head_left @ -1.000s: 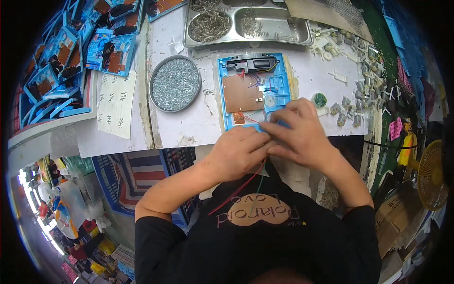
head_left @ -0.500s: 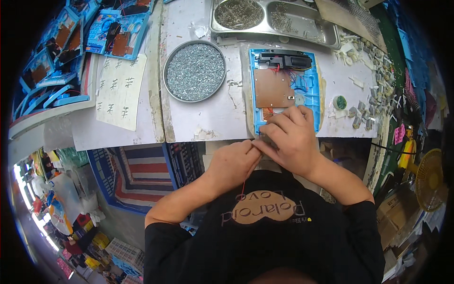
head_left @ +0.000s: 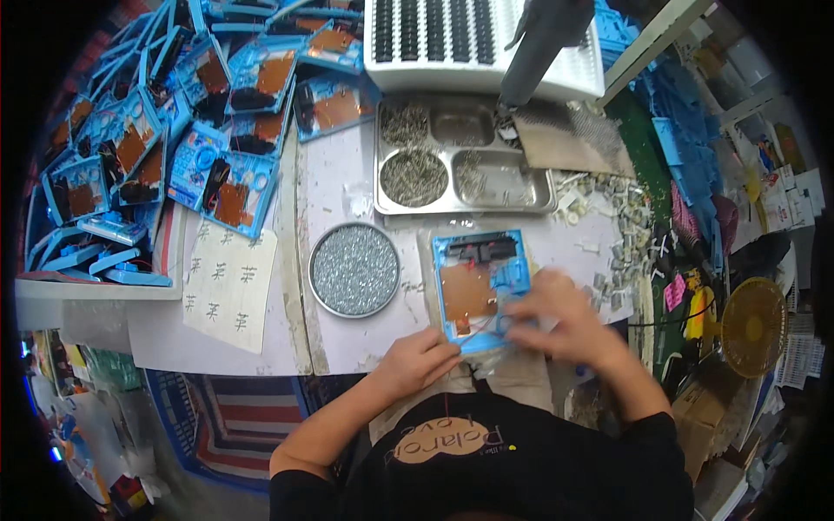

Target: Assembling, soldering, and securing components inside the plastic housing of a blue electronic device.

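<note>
A shallow blue plastic casing (head_left: 440,306) lies on the bench in front of me. In it sit a brown board (head_left: 467,291), a black part (head_left: 480,250) along the far end, and thin wires by the near edge. My left hand (head_left: 417,359) is closed at the casing's near left corner; what its fingertips pinch, if anything, is hidden. A thin red wire (head_left: 446,405) hangs against the black shirt below it. Over the casing's right side is my right hand (head_left: 563,323), blurred, its thumb and fingers apart and nothing visible between them.
Left of the casing stands a round metal dish (head_left: 354,269) full of small silvery pieces. Beyond is a steel compartment tray (head_left: 469,208) of small metal parts. Similar blue casings (head_left: 230,187) pile up at far left. Loose pale parts (head_left: 612,252) scatter at right; a grey post (head_left: 534,56) rises behind.
The view has tilted up, showing more of the bench's far side. My hands, formerly together at the casing's near edge, have parted; the right has moved to the casing's right side.
</note>
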### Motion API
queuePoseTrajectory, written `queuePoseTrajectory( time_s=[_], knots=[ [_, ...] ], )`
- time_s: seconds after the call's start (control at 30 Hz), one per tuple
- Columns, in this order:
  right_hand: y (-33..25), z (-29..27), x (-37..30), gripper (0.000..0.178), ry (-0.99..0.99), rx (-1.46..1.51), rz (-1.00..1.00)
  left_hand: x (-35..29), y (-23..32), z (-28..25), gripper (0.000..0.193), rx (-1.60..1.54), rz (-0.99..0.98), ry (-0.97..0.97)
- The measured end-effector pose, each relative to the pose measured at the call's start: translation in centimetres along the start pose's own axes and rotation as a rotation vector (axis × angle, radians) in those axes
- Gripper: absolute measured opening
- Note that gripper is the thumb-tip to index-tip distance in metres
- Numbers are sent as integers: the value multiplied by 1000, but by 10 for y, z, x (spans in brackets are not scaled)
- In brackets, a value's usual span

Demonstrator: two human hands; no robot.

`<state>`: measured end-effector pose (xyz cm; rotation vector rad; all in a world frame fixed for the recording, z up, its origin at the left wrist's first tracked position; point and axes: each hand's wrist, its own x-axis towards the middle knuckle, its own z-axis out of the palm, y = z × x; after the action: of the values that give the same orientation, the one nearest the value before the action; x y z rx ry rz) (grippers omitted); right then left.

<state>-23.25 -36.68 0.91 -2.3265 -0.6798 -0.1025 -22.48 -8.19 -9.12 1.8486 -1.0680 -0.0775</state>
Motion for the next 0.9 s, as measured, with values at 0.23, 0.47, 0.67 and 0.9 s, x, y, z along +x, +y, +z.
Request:
queuePoseTrajectory(
  time_s=[0.23, 0.47, 0.67, 0.9],
  knots=[
    [166, -174, 130, 16, 759, -513, 121, 6, 0, 0, 24, -28, -58, -22],
    [241, -184, 196, 16, 696, -949, -42, 2, 14, -5, 23, -21, -206, -28],
    [260, -198, 203, 16, 556, -840, -103, -1, 8, -7, 21, 50, -219, -86],
    [73, -121, 62, 17, 292, 302, 95, 7, 10, -3, 22, -68, -237, -72]
  ],
)
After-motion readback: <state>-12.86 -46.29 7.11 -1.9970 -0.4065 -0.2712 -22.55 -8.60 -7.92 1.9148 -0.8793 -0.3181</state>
